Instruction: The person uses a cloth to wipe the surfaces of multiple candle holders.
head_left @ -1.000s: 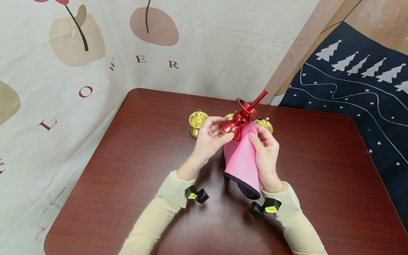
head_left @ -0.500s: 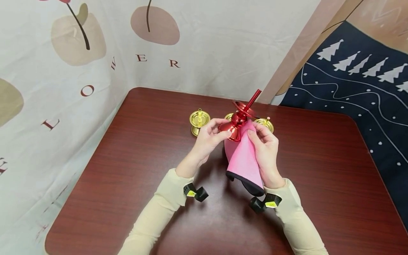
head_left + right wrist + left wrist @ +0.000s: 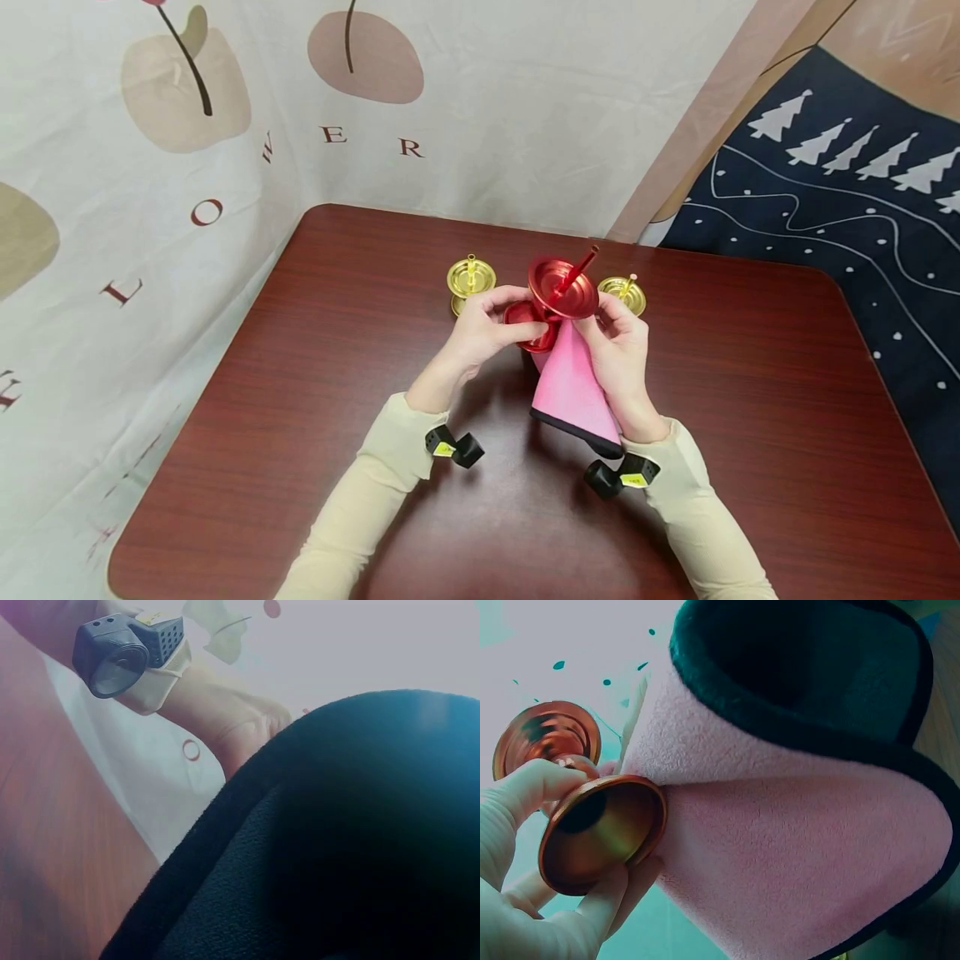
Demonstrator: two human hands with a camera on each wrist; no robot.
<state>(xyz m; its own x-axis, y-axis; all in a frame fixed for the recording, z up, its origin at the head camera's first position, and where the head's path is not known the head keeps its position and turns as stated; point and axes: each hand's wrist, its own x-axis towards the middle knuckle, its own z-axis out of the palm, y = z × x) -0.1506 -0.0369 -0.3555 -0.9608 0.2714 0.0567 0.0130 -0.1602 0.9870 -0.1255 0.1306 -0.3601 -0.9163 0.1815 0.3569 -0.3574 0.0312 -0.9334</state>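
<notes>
A shiny red candlestick (image 3: 564,292), with a wide dish and a thin upright tube, is held tilted above the table. My left hand (image 3: 474,333) grips its flared base, thumb on one side and fingers on the other; the left wrist view looks into the hollow base (image 3: 604,836). A pink cloth (image 3: 573,392) with black edging hangs below the dish. My right hand (image 3: 626,354) pinches the cloth's top against the candlestick's middle, its fingertips partly hidden behind the dish. In the right wrist view the cloth's dark underside (image 3: 337,847) covers most of the work.
Two gold candlesticks stand on the brown table (image 3: 300,400) behind the hands, one at the left (image 3: 471,279) and another at the right (image 3: 624,293). Printed fabric walls (image 3: 525,125) rise along the table's back and left sides.
The red candlestick has tipped and turned, so its dish now faces the head camera and hides the middle gold candlestick. Both hands keep their holds; the cloth has shifted slightly with them.
</notes>
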